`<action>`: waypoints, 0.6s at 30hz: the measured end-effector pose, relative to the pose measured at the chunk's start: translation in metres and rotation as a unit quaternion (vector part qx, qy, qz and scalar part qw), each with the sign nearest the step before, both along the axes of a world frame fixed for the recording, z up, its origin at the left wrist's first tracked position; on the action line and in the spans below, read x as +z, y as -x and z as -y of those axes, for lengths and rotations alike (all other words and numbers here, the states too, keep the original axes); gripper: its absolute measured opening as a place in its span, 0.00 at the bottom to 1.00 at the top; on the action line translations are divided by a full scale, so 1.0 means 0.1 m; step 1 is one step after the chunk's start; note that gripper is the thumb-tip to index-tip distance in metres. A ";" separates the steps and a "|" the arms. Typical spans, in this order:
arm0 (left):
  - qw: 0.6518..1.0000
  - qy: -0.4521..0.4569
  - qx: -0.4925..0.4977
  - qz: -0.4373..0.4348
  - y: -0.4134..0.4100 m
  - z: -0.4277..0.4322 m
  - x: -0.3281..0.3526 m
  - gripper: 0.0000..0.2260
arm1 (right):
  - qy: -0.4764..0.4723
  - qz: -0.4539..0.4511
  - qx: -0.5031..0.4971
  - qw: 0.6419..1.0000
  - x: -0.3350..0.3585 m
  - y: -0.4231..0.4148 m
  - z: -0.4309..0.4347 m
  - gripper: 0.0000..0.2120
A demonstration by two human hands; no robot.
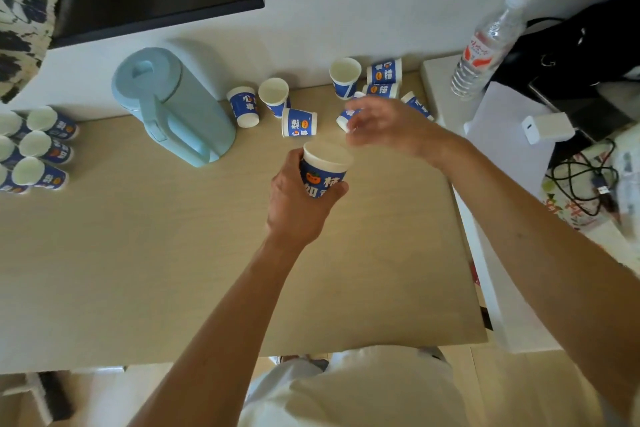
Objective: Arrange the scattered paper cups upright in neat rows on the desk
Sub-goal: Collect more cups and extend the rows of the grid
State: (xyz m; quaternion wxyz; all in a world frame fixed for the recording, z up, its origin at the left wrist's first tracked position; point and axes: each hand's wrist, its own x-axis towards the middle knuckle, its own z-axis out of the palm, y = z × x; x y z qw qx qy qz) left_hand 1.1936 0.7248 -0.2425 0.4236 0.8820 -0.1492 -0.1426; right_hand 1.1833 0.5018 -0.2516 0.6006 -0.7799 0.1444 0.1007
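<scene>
Left holds, right hovers
My left hand [300, 206] wraps a blue-and-white paper cup [325, 170] upright; my blurred right hand [389, 128] arches over a tipped cup [345, 118], grip impossible to tell.

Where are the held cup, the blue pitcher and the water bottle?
held cup [320, 179]: head view, on its blue printed side wall.
blue pitcher [197, 109]: head view, on the middle of its body.
water bottle [483, 49]: head view, on its red-and-white label.

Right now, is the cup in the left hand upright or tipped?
Upright: the cup has its open rim facing up in the left hand.
</scene>
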 end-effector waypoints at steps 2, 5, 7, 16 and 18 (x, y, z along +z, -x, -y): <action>1.000 -0.004 0.011 -0.007 0.02 -0.05 -0.03 0.26 | 0.045 0.002 -0.141 0.989 -0.23 -0.12 0.31 0.31; 1.000 -0.004 0.024 -0.018 0.06 -0.12 -0.06 0.27 | 0.242 -0.041 -0.238 0.940 -0.62 -0.22 0.70 0.30; 0.999 0.000 0.036 -0.025 0.08 -0.17 -0.08 0.27 | 0.328 -0.079 -0.199 0.920 -0.84 -0.27 0.82 0.35; 0.996 0.011 0.086 -0.038 0.21 -0.47 -0.02 0.26 | 0.426 -0.101 -0.168 0.883 -1.49 -0.44 0.78 0.41; 0.994 0.021 0.101 -0.039 0.21 -0.52 0.01 0.26 | 0.434 -0.090 -0.193 0.876 -1.55 -0.41 0.72 0.38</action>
